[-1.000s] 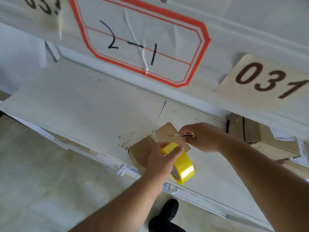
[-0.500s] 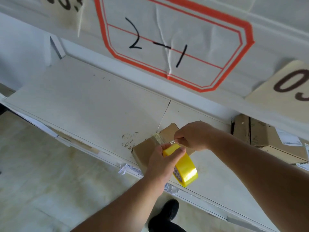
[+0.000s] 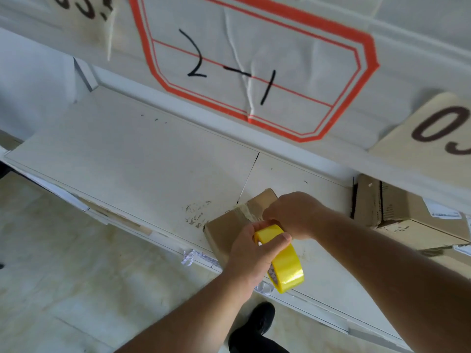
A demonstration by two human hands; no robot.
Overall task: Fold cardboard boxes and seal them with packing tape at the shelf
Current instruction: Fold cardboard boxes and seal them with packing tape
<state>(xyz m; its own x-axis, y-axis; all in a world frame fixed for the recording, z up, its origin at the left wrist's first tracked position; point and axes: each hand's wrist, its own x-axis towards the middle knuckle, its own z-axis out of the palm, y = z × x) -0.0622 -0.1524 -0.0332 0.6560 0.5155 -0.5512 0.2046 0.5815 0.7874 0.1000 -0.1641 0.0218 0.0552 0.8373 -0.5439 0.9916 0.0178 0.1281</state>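
— Where's the box?
— I see the box point(image 3: 229, 226) at the shelf's point(image 3: 142, 169) front edge, long axis running back-right.
— Hands?
— My left hand point(image 3: 251, 253) grips the tape roll point(image 3: 284, 259); my right hand point(image 3: 293, 214) is curled on the box top, contents hidden.

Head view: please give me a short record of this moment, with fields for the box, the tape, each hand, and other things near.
box: small cardboard box at the front edge of the white shelf
tape: yellow tape roll
left hand: left hand grips the roll
right hand: right hand curled over the box top; what it holds is hidden
nearby: bigger cardboard boxes at right; label "2-1" above
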